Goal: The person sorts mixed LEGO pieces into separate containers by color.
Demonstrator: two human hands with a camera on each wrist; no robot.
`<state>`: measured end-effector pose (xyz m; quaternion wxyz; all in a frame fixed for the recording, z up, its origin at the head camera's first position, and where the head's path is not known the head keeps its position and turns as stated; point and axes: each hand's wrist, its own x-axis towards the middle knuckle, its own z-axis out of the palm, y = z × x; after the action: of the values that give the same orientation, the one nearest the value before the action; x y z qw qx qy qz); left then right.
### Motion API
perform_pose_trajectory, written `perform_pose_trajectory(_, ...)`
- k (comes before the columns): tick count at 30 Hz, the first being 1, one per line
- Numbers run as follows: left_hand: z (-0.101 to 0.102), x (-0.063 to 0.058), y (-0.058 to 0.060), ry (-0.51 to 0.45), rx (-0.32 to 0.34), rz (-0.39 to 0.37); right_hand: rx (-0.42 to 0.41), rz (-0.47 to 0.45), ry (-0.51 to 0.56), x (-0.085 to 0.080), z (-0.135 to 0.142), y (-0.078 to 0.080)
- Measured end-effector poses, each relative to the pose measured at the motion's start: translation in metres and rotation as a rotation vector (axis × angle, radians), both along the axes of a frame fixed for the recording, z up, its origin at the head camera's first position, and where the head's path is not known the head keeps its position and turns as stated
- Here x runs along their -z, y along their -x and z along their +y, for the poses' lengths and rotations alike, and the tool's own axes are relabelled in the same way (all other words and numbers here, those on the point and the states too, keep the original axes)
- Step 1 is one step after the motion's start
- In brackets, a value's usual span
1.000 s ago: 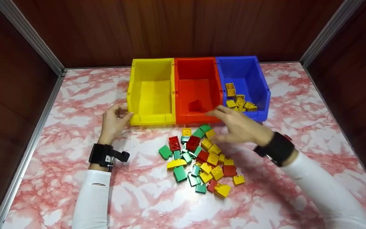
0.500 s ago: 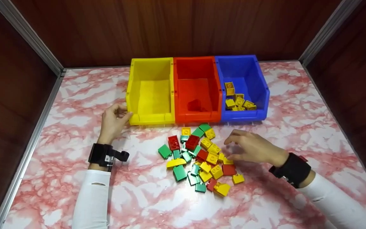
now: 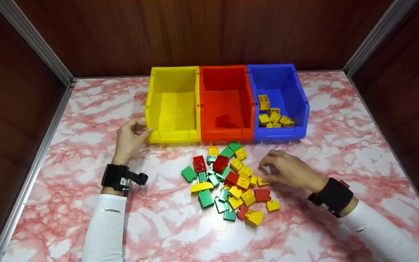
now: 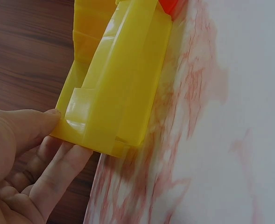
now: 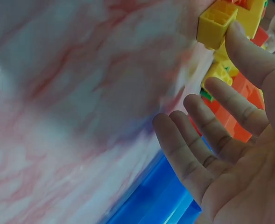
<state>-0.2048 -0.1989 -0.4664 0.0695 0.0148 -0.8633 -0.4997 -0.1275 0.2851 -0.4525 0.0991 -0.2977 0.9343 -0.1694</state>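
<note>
My left hand holds the front left corner of the yellow bin. In the left wrist view the thumb lies on one side of that yellow corner and the fingertips on the other. To the right of a loose heap of toy building bricks is my right hand, its fingers spread and bent a little. Its thumb touches a yellow brick at the heap's right edge, while the other fingers stay off it. A red brick lies just below that yellow one.
A red bin holding a red piece adjoins the yellow bin. To its right stands a blue bin with several yellow bricks inside. Green bricks mix with red and yellow ones in the heap. Dark wood-look panels enclose the tabletop.
My right hand has come back from the red bin's front to the heap's right side. The yellow brick at its thumb has shifted slightly away from me. My left hand has stayed put.
</note>
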Motion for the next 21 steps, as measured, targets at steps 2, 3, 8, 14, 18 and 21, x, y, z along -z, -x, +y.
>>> perform_pose_trajectory(2, 0.0, 0.0, 0.0, -0.002, -0.001, -0.003, 0.009, 0.008, -0.011, 0.0, 0.002, 0.003)
perform_pose_trajectory(3, 0.0, 0.001, 0.0, -0.004, -0.001, -0.002, 0.015, 0.012, -0.013, -0.001, 0.003, 0.004)
perform_pose_trajectory(8, 0.0, 0.001, 0.0, -0.008, -0.003, 0.004, 0.029, 0.034, 0.018, -0.007, 0.005, 0.004)
perform_pose_trajectory(14, -0.001, 0.0, -0.001, 0.0, -0.011, -0.002, -0.02, 0.011, 0.029, -0.022, -0.003, -0.003)
perform_pose_trajectory(18, -0.001, 0.0, -0.001, -0.009, -0.016, 0.001, -0.064, 0.0, 0.006, -0.015, -0.009, -0.004)
perform_pose_trajectory(21, 0.001, 0.001, 0.0, -0.013, -0.019, 0.012, -0.085, -0.014, 0.001, -0.005, -0.012, -0.003)
